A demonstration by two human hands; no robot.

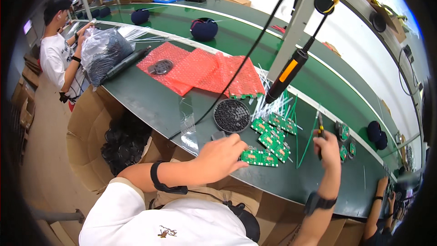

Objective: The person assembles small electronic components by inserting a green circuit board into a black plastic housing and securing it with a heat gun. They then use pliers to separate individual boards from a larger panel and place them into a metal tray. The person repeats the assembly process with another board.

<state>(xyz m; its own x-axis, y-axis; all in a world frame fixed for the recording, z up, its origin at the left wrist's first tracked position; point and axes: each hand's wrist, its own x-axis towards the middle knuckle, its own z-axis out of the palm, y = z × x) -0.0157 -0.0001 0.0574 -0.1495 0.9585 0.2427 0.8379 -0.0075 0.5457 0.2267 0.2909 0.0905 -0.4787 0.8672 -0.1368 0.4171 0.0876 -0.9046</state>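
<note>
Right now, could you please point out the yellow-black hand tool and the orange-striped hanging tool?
Yellow-black hand tool [321, 129]: head view, yellow handle part.
Orange-striped hanging tool [288, 71]: head view, orange stripe.

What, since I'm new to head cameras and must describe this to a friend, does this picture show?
There is no robot here, just a person using two bare hands. The view comes from the left of two wide cameras worn on the head, looking down, so straight edges bend near the rim.

The left hand has its fingers at the edge of a green circuit board; how firmly it grips is hard to tell. The right hand holds a slim black-and-yellow hand tool.

On the dark worktable lie more boards, a round dish of small black pieces and red bubble wrap. A black-and-orange tool hangs above. At the left, another person handles a plastic bag.
</note>
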